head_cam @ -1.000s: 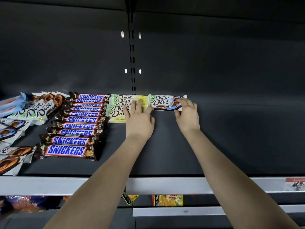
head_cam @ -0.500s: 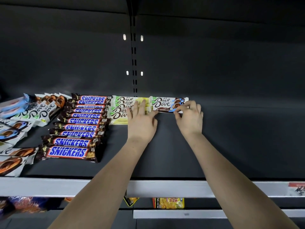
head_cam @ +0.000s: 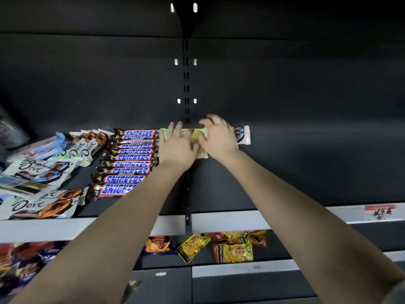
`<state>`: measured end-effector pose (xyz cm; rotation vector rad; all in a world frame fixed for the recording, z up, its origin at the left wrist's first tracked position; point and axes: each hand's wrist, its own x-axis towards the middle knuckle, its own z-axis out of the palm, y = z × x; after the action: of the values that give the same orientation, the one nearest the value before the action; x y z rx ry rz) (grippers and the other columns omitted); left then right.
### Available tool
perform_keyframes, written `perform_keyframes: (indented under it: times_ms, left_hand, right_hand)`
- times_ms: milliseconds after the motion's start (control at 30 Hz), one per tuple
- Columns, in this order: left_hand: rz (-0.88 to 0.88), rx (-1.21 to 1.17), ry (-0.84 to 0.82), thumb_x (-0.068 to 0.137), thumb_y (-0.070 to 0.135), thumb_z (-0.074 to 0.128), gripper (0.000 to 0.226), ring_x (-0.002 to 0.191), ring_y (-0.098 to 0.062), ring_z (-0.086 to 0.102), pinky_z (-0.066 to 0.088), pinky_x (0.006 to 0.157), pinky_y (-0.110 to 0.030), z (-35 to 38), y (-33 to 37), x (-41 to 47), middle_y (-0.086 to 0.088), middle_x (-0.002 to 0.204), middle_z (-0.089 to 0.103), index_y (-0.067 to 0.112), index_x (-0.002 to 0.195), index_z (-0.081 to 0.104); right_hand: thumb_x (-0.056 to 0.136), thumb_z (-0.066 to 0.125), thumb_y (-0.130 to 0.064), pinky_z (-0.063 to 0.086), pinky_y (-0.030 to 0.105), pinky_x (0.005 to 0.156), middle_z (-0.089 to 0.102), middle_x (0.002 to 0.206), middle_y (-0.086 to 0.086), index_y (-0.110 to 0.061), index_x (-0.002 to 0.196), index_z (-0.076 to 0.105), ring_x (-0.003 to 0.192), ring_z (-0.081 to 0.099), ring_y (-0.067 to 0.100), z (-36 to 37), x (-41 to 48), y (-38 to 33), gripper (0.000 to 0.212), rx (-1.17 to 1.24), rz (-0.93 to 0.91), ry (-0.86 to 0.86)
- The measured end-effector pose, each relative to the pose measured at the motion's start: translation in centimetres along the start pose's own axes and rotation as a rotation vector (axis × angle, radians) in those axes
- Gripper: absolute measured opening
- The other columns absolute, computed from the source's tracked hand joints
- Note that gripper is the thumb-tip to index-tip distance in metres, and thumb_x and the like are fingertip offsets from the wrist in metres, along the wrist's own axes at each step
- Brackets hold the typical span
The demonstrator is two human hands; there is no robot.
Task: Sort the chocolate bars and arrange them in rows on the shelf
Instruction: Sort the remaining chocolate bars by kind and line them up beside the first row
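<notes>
Stocked: your brown bar row (head_cam: 131, 157) centre-left, white bars (head_cam: 243, 137) under your flat, spread left hand (head_cam: 178, 144) and blurred right hand (head_cam: 219, 137), grip unreadable; outstanding: loose pile (head_cam: 41, 172), left edge.

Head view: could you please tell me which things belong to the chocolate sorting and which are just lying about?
Belong to the job: Snickers row; green Dove bars under the left hand; blue Dove bar under the right hand; loose Dove pile.
Just lying about: yellow snack packets on the lower shelf; price label on the shelf edge.
</notes>
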<state>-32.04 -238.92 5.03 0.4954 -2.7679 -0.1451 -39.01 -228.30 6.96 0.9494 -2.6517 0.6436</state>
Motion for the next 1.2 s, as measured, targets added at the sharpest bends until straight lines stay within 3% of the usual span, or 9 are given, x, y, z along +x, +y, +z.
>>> perform_keyframes:
  times_ms: [233, 400, 567, 733, 933, 1200]
  left_hand:
    - [-0.125, 0.074, 0.012, 0.093, 0.039, 0.040, 0.051, 0.145, -0.025, 0.008, 0.001, 0.116, -0.048, -4.3, -9.9, -2.1, -0.007, 0.155, 0.021, 0.024, 0.141, 0.036]
    - [-0.241, 0.075, 0.008, 0.090, 0.035, 0.044, 0.045, 0.141, -0.026, 0.019, 0.006, 0.115, -0.050, -6.7, -18.1, -4.7, -0.005, 0.147, 0.035, 0.023, 0.133, 0.045]
    - [-0.359, 0.087, 0.010, 0.090, 0.039, 0.046, 0.051, 0.140, -0.023, 0.021, 0.008, 0.115, -0.049, -8.2, -24.9, -7.8, -0.004, 0.149, 0.033, 0.023, 0.139, 0.040]
    - [-0.423, 0.102, -0.016, 0.094, 0.028, 0.041, 0.046, 0.142, -0.023, 0.018, 0.009, 0.115, -0.047, -9.3, -30.4, -10.7, -0.003, 0.150, 0.033, 0.022, 0.140, 0.039]
    - [-0.418, 0.077, -0.050, 0.094, 0.025, 0.040, 0.040, 0.140, -0.023, 0.024, 0.005, 0.115, -0.052, -8.6, -33.6, -12.8, -0.001, 0.144, 0.041, 0.023, 0.134, 0.046]
    - [-0.388, 0.024, -0.034, 0.098, 0.028, 0.032, 0.040, 0.135, -0.020, 0.031, 0.004, 0.115, -0.051, -7.1, -34.2, -14.1, 0.001, 0.143, 0.043, 0.022, 0.136, 0.044]
  right_hand:
    - [0.094, 0.043, -0.032, 0.029, 0.036, 0.106, 0.037, 0.144, 0.001, -0.021, 0.131, 0.048, 0.130, 0.036, 0.024, 2.5, 1.1, -9.2, 0.039, 0.043, -0.128, -0.050]
    - [0.094, 0.044, -0.030, 0.034, 0.037, 0.103, 0.037, 0.142, 0.001, -0.018, 0.129, 0.050, 0.127, 0.039, 0.024, 5.2, 1.3, -16.0, 0.037, 0.080, -0.247, -0.108]
    - [0.094, 0.045, -0.030, 0.038, 0.039, 0.101, 0.037, 0.143, 0.003, -0.015, 0.128, 0.051, 0.123, 0.043, 0.028, 7.9, 1.2, -22.7, 0.038, 0.090, -0.349, -0.159]
    - [0.093, 0.046, -0.027, 0.037, 0.036, 0.102, 0.038, 0.141, 0.004, -0.014, 0.129, 0.051, 0.124, 0.043, 0.027, 10.3, 0.5, -27.4, 0.038, 0.109, -0.443, -0.223]
    - [0.093, 0.047, -0.036, 0.036, 0.038, 0.103, 0.034, 0.145, 0.001, -0.015, 0.133, 0.046, 0.128, 0.039, 0.024, 13.4, -0.3, -30.0, 0.045, 0.073, -0.479, -0.339]
    - [0.094, 0.044, -0.043, 0.039, 0.038, 0.100, 0.045, 0.136, 0.005, -0.012, 0.132, 0.049, 0.124, 0.042, 0.025, 15.2, -0.6, -32.2, 0.049, 0.017, -0.477, -0.405]
